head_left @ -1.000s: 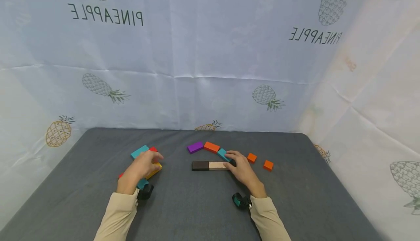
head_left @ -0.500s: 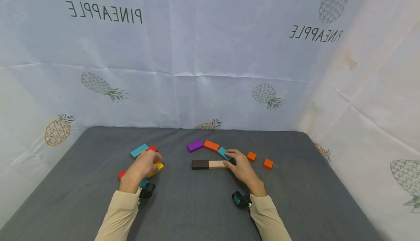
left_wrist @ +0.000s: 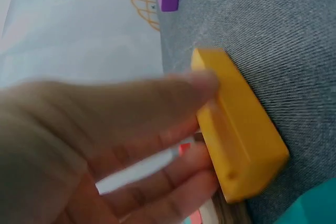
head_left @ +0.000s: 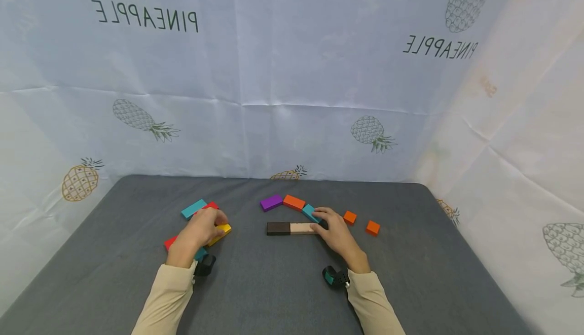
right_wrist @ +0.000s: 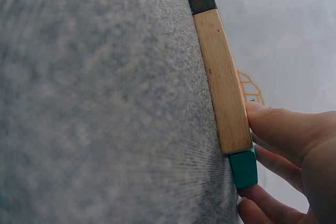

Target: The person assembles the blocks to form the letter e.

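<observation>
My left hand (head_left: 199, 231) pinches a yellow block (head_left: 221, 233); in the left wrist view the thumb lies on one face of the yellow block (left_wrist: 241, 124), other fingers behind it. The right hand (head_left: 336, 233) is at the right end of a row: a dark brown block (head_left: 278, 228), then a light wooden block (head_left: 301, 228). In the right wrist view a green block (right_wrist: 243, 169) adjoins the wooden block (right_wrist: 224, 82). There the right thumb touches the wooden block's edge, and fingers curl round the green block's end.
Behind the row lie purple (head_left: 271, 202), orange (head_left: 294, 202) and teal (head_left: 310, 213) blocks in an arc. Two small orange blocks (head_left: 350, 217) (head_left: 372, 228) sit right of the right hand. Teal (head_left: 193, 209) and red (head_left: 171, 242) blocks surround the left hand.
The yellow block has shifted a little to the right with my left hand, and more of the red block beside that wrist shows. The right hand keeps its place at the row.
</observation>
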Available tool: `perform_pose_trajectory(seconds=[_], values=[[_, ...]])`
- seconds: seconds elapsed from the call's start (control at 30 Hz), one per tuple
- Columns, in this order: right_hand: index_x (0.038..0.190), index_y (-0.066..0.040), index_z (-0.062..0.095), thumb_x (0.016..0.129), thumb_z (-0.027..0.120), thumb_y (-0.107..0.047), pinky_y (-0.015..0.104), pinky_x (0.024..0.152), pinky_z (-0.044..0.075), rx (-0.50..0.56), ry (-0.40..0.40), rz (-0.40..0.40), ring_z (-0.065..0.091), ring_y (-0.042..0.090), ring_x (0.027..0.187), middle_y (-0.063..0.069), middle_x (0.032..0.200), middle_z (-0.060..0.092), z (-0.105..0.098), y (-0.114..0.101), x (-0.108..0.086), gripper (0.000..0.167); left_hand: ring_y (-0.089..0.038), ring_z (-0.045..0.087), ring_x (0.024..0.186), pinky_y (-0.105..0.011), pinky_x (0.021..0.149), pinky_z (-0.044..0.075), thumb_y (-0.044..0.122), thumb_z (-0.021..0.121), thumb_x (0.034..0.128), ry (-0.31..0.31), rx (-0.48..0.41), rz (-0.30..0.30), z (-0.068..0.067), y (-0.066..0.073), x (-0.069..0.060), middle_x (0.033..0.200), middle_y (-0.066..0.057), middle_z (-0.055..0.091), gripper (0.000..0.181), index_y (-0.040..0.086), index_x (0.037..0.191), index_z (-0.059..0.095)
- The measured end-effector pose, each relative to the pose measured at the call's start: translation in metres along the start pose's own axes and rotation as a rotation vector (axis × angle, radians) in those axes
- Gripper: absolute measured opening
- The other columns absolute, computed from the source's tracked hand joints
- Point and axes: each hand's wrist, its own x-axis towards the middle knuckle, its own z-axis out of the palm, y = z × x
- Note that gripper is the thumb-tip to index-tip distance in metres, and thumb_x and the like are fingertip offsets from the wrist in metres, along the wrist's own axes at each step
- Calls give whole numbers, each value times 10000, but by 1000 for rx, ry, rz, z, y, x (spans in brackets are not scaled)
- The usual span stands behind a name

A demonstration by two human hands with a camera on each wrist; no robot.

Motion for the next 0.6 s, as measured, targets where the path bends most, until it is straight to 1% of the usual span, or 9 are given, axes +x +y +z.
perform_pose_trajectory(seconds=[0.17,0.37,0.5,0.6], values=[[1268,-2,657,938,685,-161,543,1026,455,2,-1,-6,534,373,1277,164,1390,563,0,0,0,368,-277,617,969,-433,842,561,-10,738,842,-32,-29,29,0,2,-1,1072,-153,679,275,-20,1116,707],[1265,-2,659,935,688,-159,540,1024,458,1,0,-10,538,371,1273,165,1385,566,0,1,0,366,-270,602,965,-441,843,559,-14,772,806,-59,-10,10,-1,2,-3,1085,-153,658,361,1,1156,684],[1261,-2,661,933,691,-161,538,1020,462,2,5,-12,546,368,1264,166,1379,572,1,1,0,365,-268,614,973,-441,844,560,-18,780,797,-53,11,4,-1,3,-3,1088,-145,667,366,13,1151,693],[1259,-1,662,933,691,-161,537,1019,462,5,7,-11,549,366,1260,166,1377,573,1,1,0,365,-277,626,992,-453,857,556,-12,776,802,-35,23,7,0,4,-3,1103,-143,681,355,13,1149,703]])
